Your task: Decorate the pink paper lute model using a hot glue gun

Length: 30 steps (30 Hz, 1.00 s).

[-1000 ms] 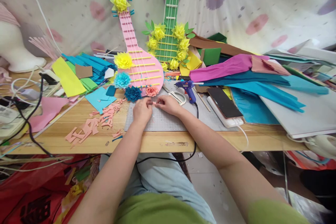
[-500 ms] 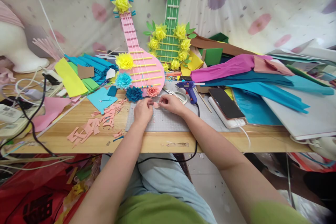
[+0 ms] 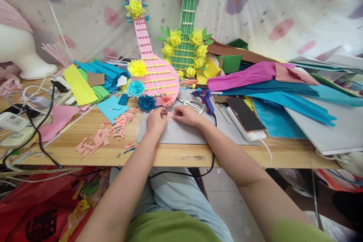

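Observation:
My left hand (image 3: 155, 121) and my right hand (image 3: 187, 115) meet over a grey cutting mat (image 3: 184, 134) on the wooden table (image 3: 93, 153). Both pinch a small salmon-pink paper piece (image 3: 169, 115) between their fingertips. Just beyond the hands lie a salmon paper flower (image 3: 166, 100), a dark blue flower (image 3: 146, 103) and a light blue flower (image 3: 135, 88) at the foot of a pink paper guitar (image 3: 154, 70). White-handled scissors (image 3: 193, 104) and a blue glue gun (image 3: 204, 97) sit right behind my right hand.
Pink paper scraps (image 3: 104, 136) litter the table left of the mat. A green paper guitar (image 3: 185, 34) with yellow flowers leans on the cloth wall. A phone (image 3: 245, 113), stacked coloured paper sheets (image 3: 283, 90), cables and a power strip (image 3: 22, 113) crowd both sides.
The hands stay together over the mat; the pink piece now shows between the fingertips. The view has shifted slightly, so everything sits a little lower and to the right.

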Available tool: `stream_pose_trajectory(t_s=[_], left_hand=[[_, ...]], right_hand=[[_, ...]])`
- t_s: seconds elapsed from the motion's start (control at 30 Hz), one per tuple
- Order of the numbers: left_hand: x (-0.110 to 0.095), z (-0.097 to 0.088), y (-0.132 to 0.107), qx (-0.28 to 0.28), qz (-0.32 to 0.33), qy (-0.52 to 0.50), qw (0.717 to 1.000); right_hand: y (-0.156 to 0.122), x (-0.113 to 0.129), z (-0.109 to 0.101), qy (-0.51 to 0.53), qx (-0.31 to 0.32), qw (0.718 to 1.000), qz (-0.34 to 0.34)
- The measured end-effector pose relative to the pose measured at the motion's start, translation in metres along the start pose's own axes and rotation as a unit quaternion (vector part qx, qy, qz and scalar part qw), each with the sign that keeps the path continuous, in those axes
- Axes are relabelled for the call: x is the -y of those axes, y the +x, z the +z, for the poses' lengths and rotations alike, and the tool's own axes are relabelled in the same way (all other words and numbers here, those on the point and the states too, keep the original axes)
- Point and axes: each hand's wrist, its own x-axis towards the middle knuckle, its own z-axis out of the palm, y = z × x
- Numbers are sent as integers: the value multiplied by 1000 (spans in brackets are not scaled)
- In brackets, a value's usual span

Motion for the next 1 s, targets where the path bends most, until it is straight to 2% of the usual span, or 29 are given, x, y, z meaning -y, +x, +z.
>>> stream_pose_trajectory(t_s=[0.13, 0.3, 0.5, 0.6, 0.7, 0.83, 0.93, 1.0], left_hand=[[-1, -1, 0, -1, 0, -7, 1000], [-1, -1, 0, -6, 1, -14, 1000], [-1, 0, 0, -17, 9, -21, 1000], [0, 1, 0, -25, 17, -29, 999], [2, 2, 1, -47, 29, -42, 998], [0, 1, 0, -103, 71, -79, 989], [-3, -2, -2, -147, 109, -117, 976], [-6, 0, -4, -143, 114, -160, 970]], right_hand=[[0, 0, -3, 27, -31, 999, 25], [-1, 1, -2, 43, -69, 996, 24], [-2, 3, -4, 84, -78, 989, 90], [1, -1, -2, 123, -105, 981, 108], [4, -5, 1, 229, -117, 958, 123], [5, -2, 2, 393, -102, 901, 153], [5, 1, 2, 452, -111, 869, 168], [7, 1, 3, 482, -118, 853, 160]])
